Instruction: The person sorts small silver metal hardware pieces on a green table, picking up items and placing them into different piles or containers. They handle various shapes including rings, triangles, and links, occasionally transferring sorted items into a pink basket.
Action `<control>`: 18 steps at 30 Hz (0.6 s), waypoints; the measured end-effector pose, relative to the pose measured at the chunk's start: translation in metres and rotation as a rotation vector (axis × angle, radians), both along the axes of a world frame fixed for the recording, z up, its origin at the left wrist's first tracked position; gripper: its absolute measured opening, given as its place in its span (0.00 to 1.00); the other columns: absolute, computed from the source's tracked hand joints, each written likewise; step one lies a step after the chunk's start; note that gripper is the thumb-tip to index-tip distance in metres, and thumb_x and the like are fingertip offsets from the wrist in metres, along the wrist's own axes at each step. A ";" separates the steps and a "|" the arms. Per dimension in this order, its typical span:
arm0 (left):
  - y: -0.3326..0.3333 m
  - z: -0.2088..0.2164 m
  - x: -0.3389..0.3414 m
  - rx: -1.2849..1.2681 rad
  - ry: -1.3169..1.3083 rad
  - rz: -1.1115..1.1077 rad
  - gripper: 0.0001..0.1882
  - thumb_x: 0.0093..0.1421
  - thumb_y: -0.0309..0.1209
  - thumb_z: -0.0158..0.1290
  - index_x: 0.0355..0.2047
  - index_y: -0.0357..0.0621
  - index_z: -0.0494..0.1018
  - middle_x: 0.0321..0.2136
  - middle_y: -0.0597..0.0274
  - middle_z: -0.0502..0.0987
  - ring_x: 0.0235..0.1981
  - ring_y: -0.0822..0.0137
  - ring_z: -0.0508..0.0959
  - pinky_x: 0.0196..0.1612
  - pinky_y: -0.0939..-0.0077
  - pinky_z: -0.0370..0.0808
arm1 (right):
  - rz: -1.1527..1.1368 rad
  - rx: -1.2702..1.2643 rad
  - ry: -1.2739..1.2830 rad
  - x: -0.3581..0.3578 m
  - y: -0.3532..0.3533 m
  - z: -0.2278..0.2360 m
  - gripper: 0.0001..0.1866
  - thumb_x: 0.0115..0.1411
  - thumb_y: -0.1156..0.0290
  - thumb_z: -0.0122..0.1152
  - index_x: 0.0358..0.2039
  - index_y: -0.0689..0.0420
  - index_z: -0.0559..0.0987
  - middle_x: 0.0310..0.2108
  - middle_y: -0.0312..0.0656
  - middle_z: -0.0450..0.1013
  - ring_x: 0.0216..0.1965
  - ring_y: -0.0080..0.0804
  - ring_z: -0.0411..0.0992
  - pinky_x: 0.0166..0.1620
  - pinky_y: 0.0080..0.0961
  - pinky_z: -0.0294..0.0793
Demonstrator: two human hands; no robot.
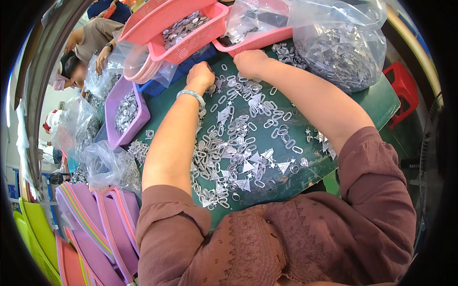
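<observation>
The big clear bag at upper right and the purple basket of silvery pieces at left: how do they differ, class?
The clear bag is see-through and bulges softly; the purple basket has coloured, stiff-looking walls. The bag looks bulkier than the basket. The bag's pieces look angular; the basket's pieces look rounded and flat. Both hold piles of silvery pieces.

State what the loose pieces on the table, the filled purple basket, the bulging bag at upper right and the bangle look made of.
Loose pieces: probably metal, silver-grey, glinting.
Filled purple basket: likely moulded plastic, satin, rigid and evenly coloured.
Bulging bag: thin plastic film, glossy, judging by its creases and transparency.
Bangle: smooth, pale; stone, glass or plastic, I can't tell.
</observation>
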State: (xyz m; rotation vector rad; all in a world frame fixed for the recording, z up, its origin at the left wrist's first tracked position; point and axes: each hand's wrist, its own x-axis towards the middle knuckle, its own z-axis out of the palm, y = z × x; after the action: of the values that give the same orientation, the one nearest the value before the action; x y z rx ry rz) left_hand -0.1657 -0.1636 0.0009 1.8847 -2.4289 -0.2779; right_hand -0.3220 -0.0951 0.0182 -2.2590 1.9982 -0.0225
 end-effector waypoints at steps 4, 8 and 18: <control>0.002 0.002 0.006 0.048 0.010 0.016 0.13 0.49 0.31 0.53 0.37 0.47 0.72 0.39 0.55 0.73 0.43 0.57 0.72 0.44 0.69 0.69 | 0.098 0.071 0.064 -0.015 0.006 0.007 0.10 0.45 0.73 0.53 0.31 0.56 0.76 0.32 0.45 0.74 0.35 0.40 0.72 0.35 0.34 0.71; -0.005 0.001 0.012 0.100 -0.007 0.010 0.14 0.47 0.29 0.53 0.36 0.48 0.72 0.39 0.55 0.73 0.43 0.58 0.72 0.44 0.69 0.69 | 0.135 -0.052 -0.101 -0.035 0.007 0.001 0.09 0.45 0.76 0.50 0.27 0.54 0.78 0.30 0.44 0.73 0.34 0.40 0.72 0.37 0.33 0.70; -0.007 -0.001 0.030 0.202 0.356 -0.009 0.09 0.42 0.28 0.57 0.24 0.41 0.70 0.23 0.57 0.75 0.25 0.63 0.75 0.31 0.72 0.72 | 0.229 -0.064 -0.213 -0.045 0.001 -0.019 0.06 0.43 0.75 0.54 0.26 0.56 0.76 0.27 0.46 0.73 0.33 0.42 0.71 0.36 0.33 0.69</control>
State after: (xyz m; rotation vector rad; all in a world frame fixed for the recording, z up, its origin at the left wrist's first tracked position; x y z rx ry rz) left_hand -0.1361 -0.1709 -0.0002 1.7127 -2.2383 -0.8104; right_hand -0.3669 -0.0942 -0.0010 -2.3956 1.6487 -0.2959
